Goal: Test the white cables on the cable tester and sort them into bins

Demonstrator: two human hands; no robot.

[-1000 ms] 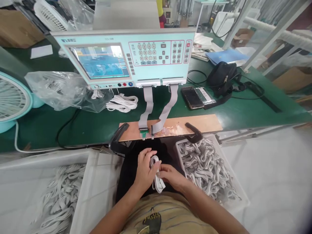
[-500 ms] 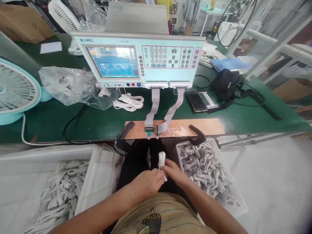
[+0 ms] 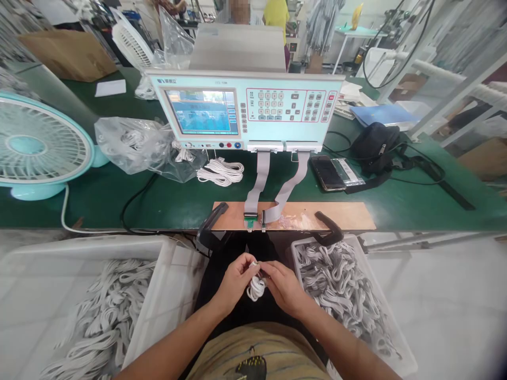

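Observation:
Both my hands meet over my lap, in front of the bench edge, around a coiled white cable (image 3: 256,290). My left hand (image 3: 240,275) pinches it from the left, near its upper end. From the right, my right hand (image 3: 279,281) closes its fingers on the same end. The looped part of the coil hangs below the fingertips. The cable's end is mostly hidden by my fingers. Just beyond my hands, a wooden board (image 3: 309,215) lies at the bench edge with a small green connector board (image 3: 250,221) on it.
A tester with a screen (image 3: 206,113) stands on the green bench (image 3: 178,206), linked by grey ribbon cables (image 3: 259,179). Black clamps (image 3: 209,227) grip the wooden board. White bins (image 3: 158,279) of coiled cables flank my legs. A fan (image 3: 35,148) stands left, a phone (image 3: 328,173) right.
The coil has turned over: its loops pointed up and away before, and now hang toward me. Both hands have shifted slightly, fingertips now together at the cable's end. The view has tilted up a little.

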